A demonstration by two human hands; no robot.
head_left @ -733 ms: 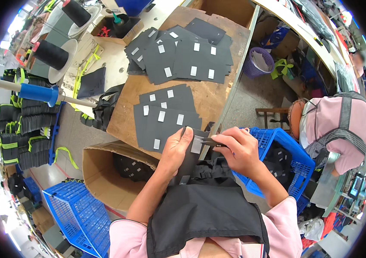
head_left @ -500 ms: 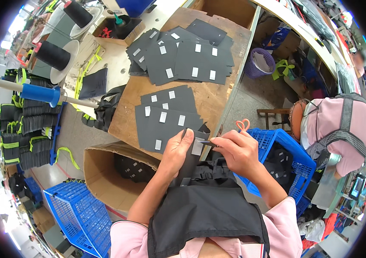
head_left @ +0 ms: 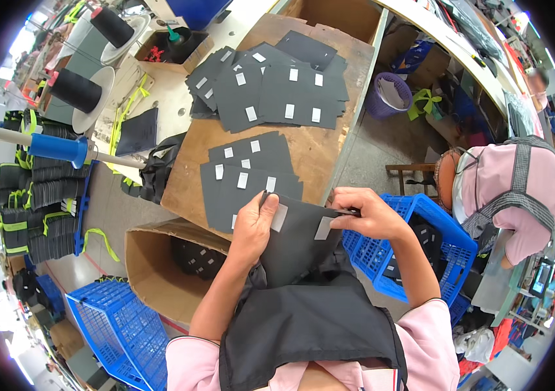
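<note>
A black fabric panel [head_left: 300, 244] with light grey patches is spread between my two hands, just above my apron. My left hand [head_left: 251, 228] grips its upper left corner, thumb on top beside one patch. My right hand [head_left: 369, 214] pinches the upper right edge, thumb by the other patch. A small dark tip shows at the right fingers; whether it belongs to scissors I cannot tell. Just beyond my left hand, similar panels [head_left: 255, 171] overlap on the wooden board [head_left: 186, 176]. A larger pile of them [head_left: 277, 91] lies farther back.
A cardboard box [head_left: 154, 280] with panels inside stands left of my lap. Blue crates [head_left: 121, 332] are at the lower left and on the right [head_left: 382, 244]. Black thread cones [head_left: 79, 91] stand at the far left. A co-worker in pink [head_left: 512, 189] bends at the right.
The narrow-looking panel has been opened out broad between my hands. My right hand has shifted from the middle to its right edge. The orange-handled scissors no longer show their loops.
</note>
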